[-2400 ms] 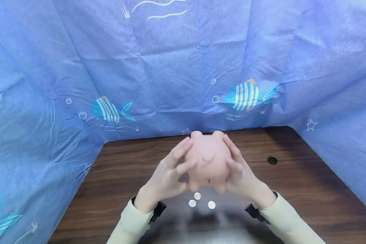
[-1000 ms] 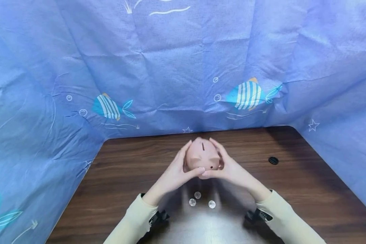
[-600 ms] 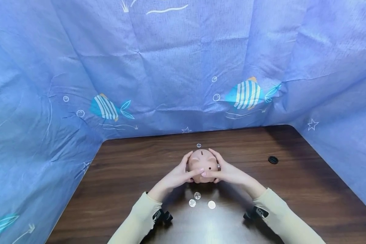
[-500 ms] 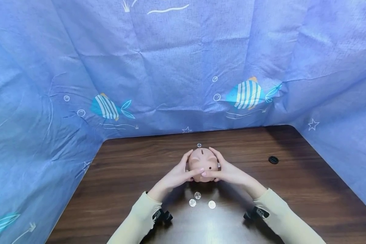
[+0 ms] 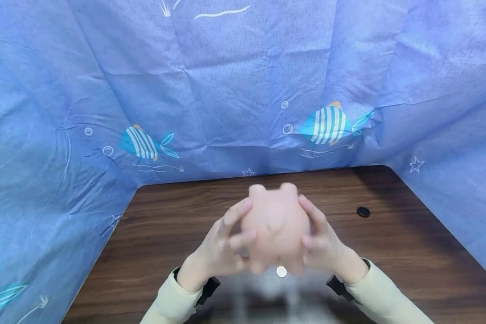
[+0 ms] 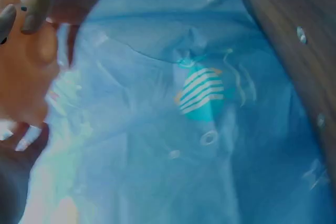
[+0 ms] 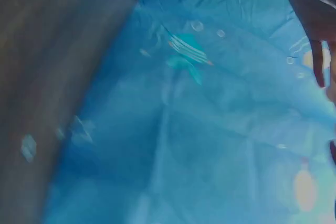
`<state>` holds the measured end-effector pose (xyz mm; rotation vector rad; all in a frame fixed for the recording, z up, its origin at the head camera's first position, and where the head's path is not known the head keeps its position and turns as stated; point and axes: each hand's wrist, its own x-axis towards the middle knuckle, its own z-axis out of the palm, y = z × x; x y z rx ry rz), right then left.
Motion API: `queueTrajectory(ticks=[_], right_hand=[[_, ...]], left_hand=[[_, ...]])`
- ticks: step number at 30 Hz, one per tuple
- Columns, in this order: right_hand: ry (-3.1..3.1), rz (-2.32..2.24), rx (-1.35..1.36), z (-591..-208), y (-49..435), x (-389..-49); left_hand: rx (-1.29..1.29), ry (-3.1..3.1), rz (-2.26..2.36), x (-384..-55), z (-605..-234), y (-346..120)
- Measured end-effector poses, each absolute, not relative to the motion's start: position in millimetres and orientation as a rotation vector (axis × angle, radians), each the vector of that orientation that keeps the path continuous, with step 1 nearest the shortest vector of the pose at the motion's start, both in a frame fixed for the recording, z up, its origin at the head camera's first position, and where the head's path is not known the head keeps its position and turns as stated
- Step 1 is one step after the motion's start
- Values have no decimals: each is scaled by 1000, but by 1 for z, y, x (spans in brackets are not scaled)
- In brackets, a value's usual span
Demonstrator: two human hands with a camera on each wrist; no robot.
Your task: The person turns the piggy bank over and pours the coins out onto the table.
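Slip risk: smooth bank held aloft on fingertips

Left hand (image 5: 220, 247) and right hand (image 5: 326, 245) clamp the pink piggy bank (image 5: 275, 225) from opposite sides, mostly with the fingers. Bank is up off the tabletop (image 5: 166, 225) and looks tipped, two stubby ends at its far side. Head view is blurred there, so exact contact points can't be read.

Main worry: surface looks smooth and rounded, so uneven squeeze or a hard shake could pop it loose. Material unclear; if brittle, a drop probably cracks it.

Second: a bright round disc (image 5: 281, 271) shows right at the bank's near edge in head view. A fast set-down could clip it and send it skating. Left wrist view shows more shiny discs (image 6: 301, 35), same hazard.

Third: black disc (image 5: 363, 212) lies well off to the right. If that's the bank's plug, the hole is likely open and loose contents could scatter
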<state>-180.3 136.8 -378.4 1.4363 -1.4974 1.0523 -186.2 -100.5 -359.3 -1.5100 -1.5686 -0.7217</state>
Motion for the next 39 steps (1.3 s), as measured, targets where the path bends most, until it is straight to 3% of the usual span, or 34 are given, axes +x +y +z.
queueTrajectory(ticks=[2, 8, 11, 39], right_hand=[[-1713, 1094, 1251, -387, 134, -184], [-2566, 1867, 573, -423, 131, -203], [-2713, 1990, 450, -435, 132, -211], [-2786, 1950, 550, -428, 145, -213]], left_hand=[[-1429, -1866, -979, -188, -365, -101], [-658, -2568, -1992, -212, -409, -94], [-509, -2636, -2212, -221, -425, -91], [-606, -2703, -2098, -219, -420, -91]])
